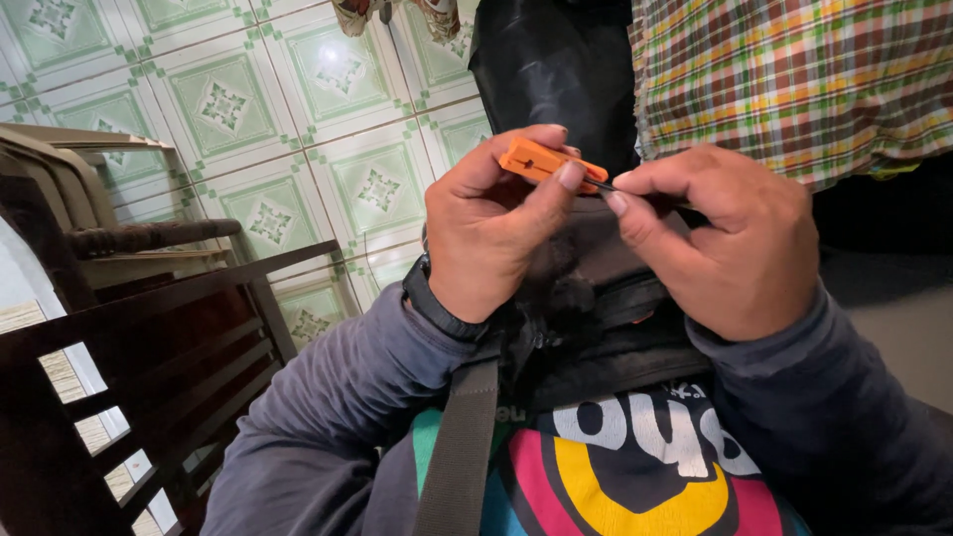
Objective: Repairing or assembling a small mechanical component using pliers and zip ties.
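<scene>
My left hand (pixel 491 228) pinches a small orange plastic holder (pixel 541 161) between thumb and fingers, raised in front of my chest. My right hand (pixel 730 238) grips a thin dark blade or strip (pixel 635 191) that sticks out of the holder's right end, thumb and forefinger closed on it. Both hands hover over a black bag (pixel 596 318) on my lap. A black watch (pixel 437 303) is on my left wrist.
A dark wooden chair frame (pixel 149 347) stands to my left on a green patterned tiled floor (pixel 298 119). A person in a plaid garment (pixel 794 79) stands close ahead at the upper right. A grey strap (pixel 462 447) crosses my chest.
</scene>
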